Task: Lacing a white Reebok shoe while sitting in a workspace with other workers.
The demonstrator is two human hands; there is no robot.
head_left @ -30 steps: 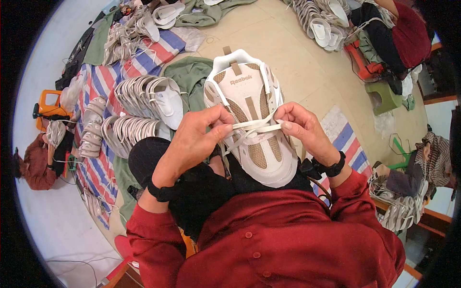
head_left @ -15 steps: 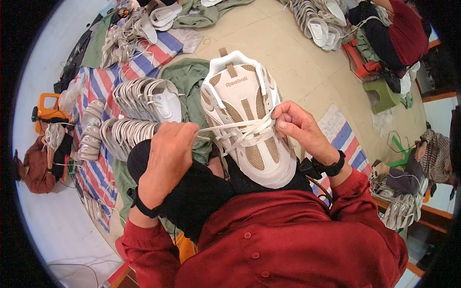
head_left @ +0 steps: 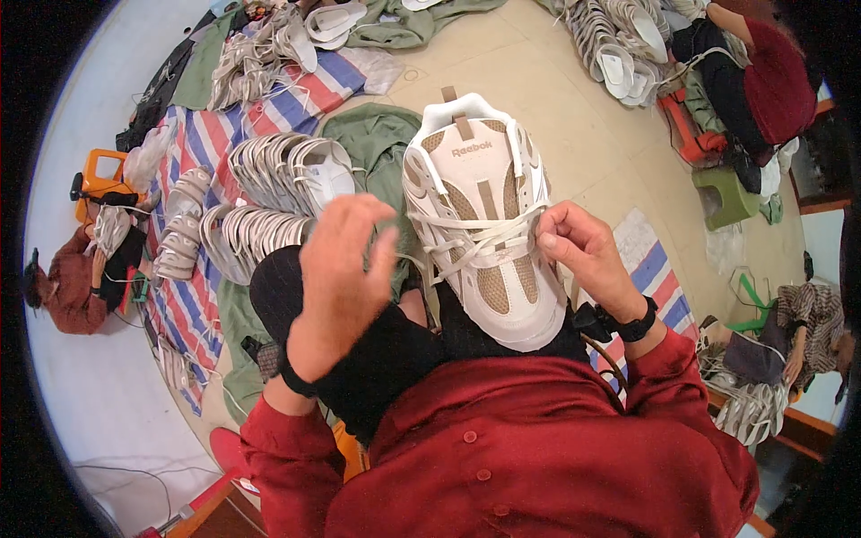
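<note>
Beige and white, the shoe point(head_left: 477, 184) rests on dark trousers point(head_left: 386, 359), toe nearest the wearer. Right hand point(head_left: 585, 255): thumb and index finger pinch the lace point(head_left: 493, 237) at its right edge. Left hand point(head_left: 345, 273), blurred, hovers left of it, fingers parted, released. Shoe uppers point(head_left: 291, 179) stand far left.

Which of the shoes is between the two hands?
The single shoe, toe toward the wearer, between left hand and right hand; the shoe rows at left are packed together.
</note>
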